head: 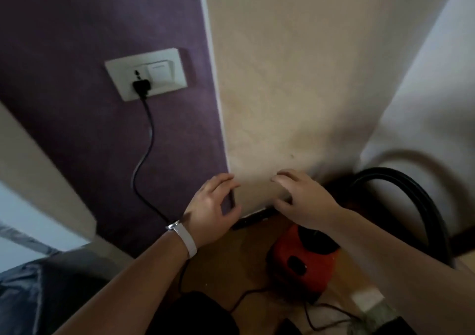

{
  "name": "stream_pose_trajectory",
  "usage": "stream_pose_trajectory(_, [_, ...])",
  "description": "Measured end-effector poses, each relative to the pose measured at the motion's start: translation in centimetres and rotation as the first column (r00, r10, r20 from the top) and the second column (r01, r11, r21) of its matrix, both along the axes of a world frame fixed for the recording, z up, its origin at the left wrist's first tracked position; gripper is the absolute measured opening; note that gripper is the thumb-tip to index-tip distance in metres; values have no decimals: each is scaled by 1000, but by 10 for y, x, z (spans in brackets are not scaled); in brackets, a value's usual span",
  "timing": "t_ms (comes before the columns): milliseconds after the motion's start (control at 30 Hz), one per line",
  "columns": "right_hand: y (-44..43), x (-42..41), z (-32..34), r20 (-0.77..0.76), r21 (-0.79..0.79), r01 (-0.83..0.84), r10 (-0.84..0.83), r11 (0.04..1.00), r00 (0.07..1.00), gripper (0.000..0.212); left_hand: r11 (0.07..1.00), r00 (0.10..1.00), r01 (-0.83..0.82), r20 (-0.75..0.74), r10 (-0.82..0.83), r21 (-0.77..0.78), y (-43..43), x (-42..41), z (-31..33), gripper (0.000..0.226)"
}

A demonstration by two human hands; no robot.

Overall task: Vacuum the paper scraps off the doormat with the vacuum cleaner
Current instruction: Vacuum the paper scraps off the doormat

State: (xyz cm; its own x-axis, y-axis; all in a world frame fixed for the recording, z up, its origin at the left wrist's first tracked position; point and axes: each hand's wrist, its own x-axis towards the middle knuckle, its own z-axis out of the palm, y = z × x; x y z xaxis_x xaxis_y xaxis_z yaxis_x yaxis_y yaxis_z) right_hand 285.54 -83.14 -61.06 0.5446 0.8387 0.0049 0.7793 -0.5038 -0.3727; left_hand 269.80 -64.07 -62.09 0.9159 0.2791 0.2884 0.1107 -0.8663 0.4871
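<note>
A red vacuum cleaner [299,260] with a black top stands on the brown floor, low and right of centre. Its black hose [421,201] arches up on the right. Its black cord [147,139] runs down from a plug in the white wall socket [146,73] on the purple wall. My left hand [213,206], with a white wristband, hovers in front of the wall corner with loosely curled fingers, holding nothing. My right hand [302,198] hovers above the vacuum cleaner, fingers relaxed and empty. No doormat or paper scraps are in view.
A beige wall [295,77] meets the purple wall [64,26] at a white corner edge. A dark skirting strip [253,219] runs along the floor. A grey-blue surface [25,296] lies at the lower left. Loose cord [321,316] trails over the floor near my legs.
</note>
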Motion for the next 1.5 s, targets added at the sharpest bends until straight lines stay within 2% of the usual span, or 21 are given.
stream_pose_trajectory(133, [-64, 12, -22, 30, -95, 129, -127, 987, 991, 57, 990, 981, 140, -129, -143, -30, -42, 48, -28, 52])
stream_pose_trajectory(267, [-147, 24, -53, 108, -126, 283, -271, 951, 957, 54, 942, 918, 323, -210, -336, -97, -95, 97, -58, 50])
stream_pose_trajectory(400, [-229, 28, -81, 145, -139, 529, -512, 837, 847, 51, 879, 849, 472, -231, -475, -73, -154, 137, -86, 49])
stream_pose_trajectory(500, [-274, 30, -102, 154, -126, 646, -629, 753, 762, 56, 833, 796, 547, -256, -548, -83, -195, 158, -102, 50])
stream_pose_trajectory(567, [-292, 34, -114, 97, -122, 696, -689, 708, 718, 62, 808, 771, 582, -256, -584, -90, -217, 169, -108, 50])
stream_pose_trajectory(733, [-310, 51, -143, -238, -149, 791, -798, 593, 554, 73, 766, 721, 621, -262, -641, -167, -260, 191, -113, 49])
stream_pose_trajectory(800, [-311, 54, -152, -318, -156, 796, -793, 584, 520, 65, 758, 716, 629, -252, -652, -173, -274, 200, -112, 48])
stream_pose_trajectory(900, [-309, 50, -158, -363, -136, 774, -758, 619, 542, 48, 734, 697, 663, -236, -677, -145, -294, 209, -102, 49])
stream_pose_trajectory(967, [-307, 47, -150, -406, -74, 765, -720, 640, 563, 44, 707, 677, 701, -222, -702, -98, -307, 215, -92, 50])
stream_pose_trajectory(1033, [-306, 45, -137, -427, 9, 772, -695, 636, 578, 43, 660, 647, 751, -217, -731, 15, -318, 221, -81, 52])
stream_pose_trajectory(1067, [-307, 44, -131, -429, 39, 773, -688, 633, 585, 43, 616, 621, 781, -231, -749, 105, -322, 225, -76, 54])
stream_pose_trajectory(1167, [-311, 36, -111, -455, 71, 764, -661, 641, 596, 43, 406, 523, 839, -332, -785, 363, -330, 238, -69, 58])
stream_pose_trajectory(1233, [-314, 30, -100, -499, 38, 765, -651, 643, 572, 36, 292, 494, 829, -380, -782, 477, -336, 244, -68, 48])
stream_pose_trajectory(1300, [-315, 22, -90, -562, -6, 771, -640, 637, 524, 38, 249, 484, 816, -382, -787, 521, -341, 246, -66, 26])
stream_pose_trajectory(1367, [-317, 13, -84, -646, -29, 796, -620, 604, 446, 44, 284, 482, 829, -358, -800, 482, -343, 249, -61, 15])
stream_pose_trajectory(1433, [-323, 2, -81, -735, -34, 826, -573, 563, 361, 45, 387, 513, 837, -305, -803, 388, -336, 256, -55, 15])
stream_pose_trajectory(1500, [-332, -11, -79, -795, -56, 811, -517, 583, 318, 38, 497, 559, 824, -247, -791, 273, -324, 268, -46, 19])
